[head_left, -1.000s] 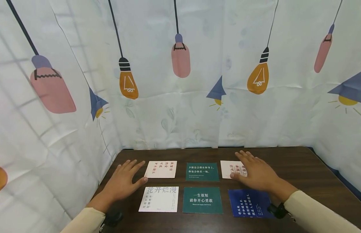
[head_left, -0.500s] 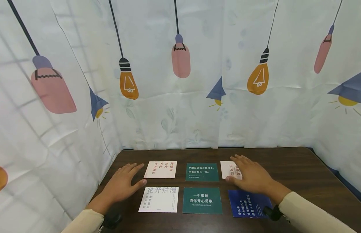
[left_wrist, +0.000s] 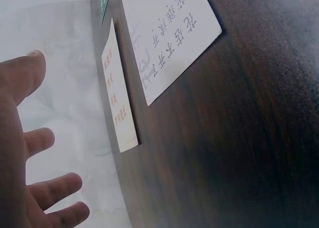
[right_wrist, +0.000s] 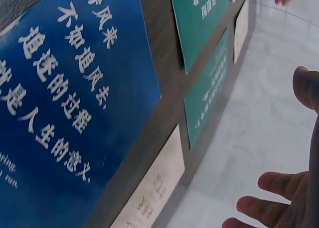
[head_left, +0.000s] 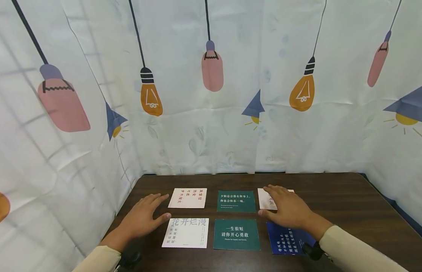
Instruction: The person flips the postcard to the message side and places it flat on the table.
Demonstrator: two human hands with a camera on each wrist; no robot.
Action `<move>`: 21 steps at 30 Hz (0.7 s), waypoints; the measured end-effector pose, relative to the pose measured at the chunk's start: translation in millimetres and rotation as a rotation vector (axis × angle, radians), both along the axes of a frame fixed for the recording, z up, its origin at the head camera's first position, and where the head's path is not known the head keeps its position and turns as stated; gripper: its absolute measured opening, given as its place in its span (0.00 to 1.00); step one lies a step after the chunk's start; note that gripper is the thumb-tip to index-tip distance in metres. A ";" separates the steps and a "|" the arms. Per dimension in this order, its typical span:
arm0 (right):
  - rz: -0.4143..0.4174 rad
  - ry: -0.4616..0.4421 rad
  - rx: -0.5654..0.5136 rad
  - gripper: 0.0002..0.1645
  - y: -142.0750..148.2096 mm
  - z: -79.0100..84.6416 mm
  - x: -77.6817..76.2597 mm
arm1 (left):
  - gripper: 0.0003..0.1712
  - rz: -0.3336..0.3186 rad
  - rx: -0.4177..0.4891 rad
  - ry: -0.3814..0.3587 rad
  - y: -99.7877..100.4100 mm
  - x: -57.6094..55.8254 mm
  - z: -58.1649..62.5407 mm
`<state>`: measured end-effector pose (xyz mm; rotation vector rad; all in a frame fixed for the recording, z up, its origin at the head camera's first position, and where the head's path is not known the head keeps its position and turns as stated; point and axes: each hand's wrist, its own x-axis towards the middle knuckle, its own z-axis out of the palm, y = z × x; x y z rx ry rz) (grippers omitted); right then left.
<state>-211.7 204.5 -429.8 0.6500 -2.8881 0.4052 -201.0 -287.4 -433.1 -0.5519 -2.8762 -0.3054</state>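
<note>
Cards lie flat in two rows. The far row has a white card with red characters (head_left: 188, 203), a green card (head_left: 236, 206) and another white card (head_left: 265, 202), partly hidden by my right hand. Nearer are a white card with a grey heading (head_left: 192, 238), a green card (head_left: 237, 244) and a blue card (head_left: 279, 238). My left hand (head_left: 141, 219), fingers spread, is left of the white cards and holds nothing. My right hand (head_left: 289, 207) extends over the far right white card and part of the blue one. In the right wrist view its fingers (right_wrist: 264, 208) appear apart from the cards.
The cards lie on a dark brown wooden table (head_left: 360, 215). A white curtain (head_left: 211, 139) printed with lamps and bulbs hangs behind it and along the sides. A dark band with a device sits at each wrist.
My right hand has shifted left and slightly nearer, showing the far white card's right corner. My left hand has drawn slightly nearer to me. The cards have stayed in place.
</note>
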 end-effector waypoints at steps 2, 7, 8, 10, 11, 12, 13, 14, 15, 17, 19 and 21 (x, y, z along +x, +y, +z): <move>0.009 -0.010 -0.003 0.53 -2.1 -0.9 -0.2 | 0.39 -0.003 0.004 -0.010 -0.4 0.1 -1.0; 0.020 -0.030 -0.009 0.54 -7.4 -4.2 -1.1 | 0.38 -0.011 0.010 -0.018 -1.5 -0.5 -3.2; 0.020 -0.030 -0.009 0.54 -8.5 -4.9 -1.3 | 0.38 -0.011 0.010 -0.019 -1.9 -0.6 -3.7; 0.020 -0.029 -0.006 0.55 -10.6 -6.5 -1.9 | 0.38 -0.015 0.010 -0.018 -2.5 -0.5 -5.0; 0.020 -0.029 -0.005 0.55 -11.6 -7.3 -2.2 | 0.38 -0.014 0.009 -0.016 -2.9 -0.5 -5.6; 0.020 -0.029 -0.005 0.55 -12.6 -8.0 -2.4 | 0.38 -0.015 0.009 -0.015 -3.2 -0.4 -6.3; 0.021 -0.031 -0.007 0.55 -13.5 -8.7 -2.6 | 0.38 -0.015 0.009 -0.014 -3.5 -0.3 -6.9; 0.022 -0.032 -0.005 0.55 -14.4 -9.4 -2.7 | 0.37 -0.015 0.008 -0.011 -3.8 -0.3 -7.6; 0.024 -0.034 -0.007 0.55 -15.2 -9.9 -2.8 | 0.37 -0.015 0.008 -0.008 -4.0 -0.2 -8.4; 0.028 -0.038 -0.006 0.55 -17.0 -10.9 -2.7 | 0.37 -0.015 0.006 0.000 -4.7 -0.1 -10.0; 0.030 -0.039 -0.004 0.56 -18.8 -11.5 -2.6 | 0.37 -0.016 0.004 0.009 -5.3 0.0 -12.0; 0.034 -0.041 -0.001 0.56 -21.1 -12.1 -2.3 | 0.37 -0.015 0.000 0.016 -6.0 0.3 -14.0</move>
